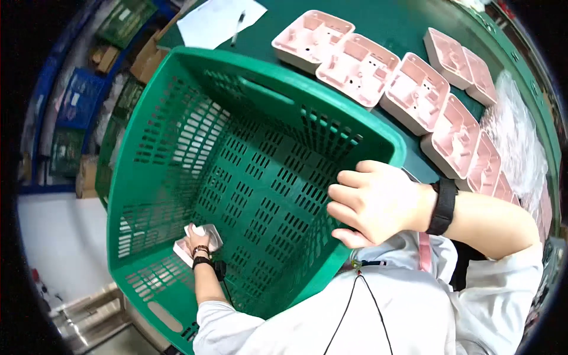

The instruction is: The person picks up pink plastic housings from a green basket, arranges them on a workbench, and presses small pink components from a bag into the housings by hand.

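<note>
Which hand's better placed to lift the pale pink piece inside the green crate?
Likely the left hand: it is down in the green crate, right at the pale pink piece. The right hand is at the crate's right rim, away from it.

- paper (pixel 216 22), white, on the green surface (pixel 384 15);
- pen (pixel 238 28), lying across the paper's edge;
- clear plastic (pixel 513 127), crumpled, at the surface's right;
- shelf (pixel 47 190), blue-framed, far left;
- blue crate (pixel 78 97), on the shelf;
- carton (pixel 148 60), brown, near the blue crate
</note>
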`<state>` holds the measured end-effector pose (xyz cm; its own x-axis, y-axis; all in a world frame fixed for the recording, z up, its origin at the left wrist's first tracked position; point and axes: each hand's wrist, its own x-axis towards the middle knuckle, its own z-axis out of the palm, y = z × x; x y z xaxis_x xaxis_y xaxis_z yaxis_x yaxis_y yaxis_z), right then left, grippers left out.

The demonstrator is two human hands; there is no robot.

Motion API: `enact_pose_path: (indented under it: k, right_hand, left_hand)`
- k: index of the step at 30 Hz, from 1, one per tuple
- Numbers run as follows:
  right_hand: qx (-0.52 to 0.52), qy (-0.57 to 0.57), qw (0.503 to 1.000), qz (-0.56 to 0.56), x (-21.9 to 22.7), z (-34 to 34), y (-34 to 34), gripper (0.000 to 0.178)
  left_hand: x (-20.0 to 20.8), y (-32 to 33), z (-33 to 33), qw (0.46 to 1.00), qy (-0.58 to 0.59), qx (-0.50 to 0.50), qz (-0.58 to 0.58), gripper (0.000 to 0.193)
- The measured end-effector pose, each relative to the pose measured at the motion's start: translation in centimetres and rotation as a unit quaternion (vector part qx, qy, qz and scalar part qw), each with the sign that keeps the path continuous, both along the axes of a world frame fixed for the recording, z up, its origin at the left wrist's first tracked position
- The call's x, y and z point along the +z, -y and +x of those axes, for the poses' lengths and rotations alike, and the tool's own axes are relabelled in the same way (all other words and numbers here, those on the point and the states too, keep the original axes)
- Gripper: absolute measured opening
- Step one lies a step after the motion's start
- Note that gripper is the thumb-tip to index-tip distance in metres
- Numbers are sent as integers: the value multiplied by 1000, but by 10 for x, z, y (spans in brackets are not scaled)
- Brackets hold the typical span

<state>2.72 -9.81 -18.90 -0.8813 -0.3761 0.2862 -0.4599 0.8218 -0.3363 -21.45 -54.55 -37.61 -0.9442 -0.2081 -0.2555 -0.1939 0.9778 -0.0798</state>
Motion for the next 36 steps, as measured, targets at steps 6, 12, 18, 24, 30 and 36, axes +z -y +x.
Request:
enact_pose_path:
  k: [6,12,18,24,30,36]
  right_hand:
    - [-18,158,987,-25,19,13,-14,26]
    - [-50,-71,996,-25,26,-23,23,80]
    - [18,-117,986,-114,38,-19,72,83]
    - [42,-68,987,-141,42,-35,89,75]
    - [-84,94,936,-327,41,-42,109,67]
    - [-90,-14,969,-230,29,-35,121,68]
  left_hand:
    - [40,-47,4,964,-48,-229,125,62]
    - [208,-171,91,806,22,-491,329,60]
    - [244,-159,126,655,92,-598,454,72]
    - [271,-148,132,665,133,-616,401,69]
    - [268,-149,129,722,-86,-623,288,60]
    - [261,-136,128,744,-154,-590,272,53]
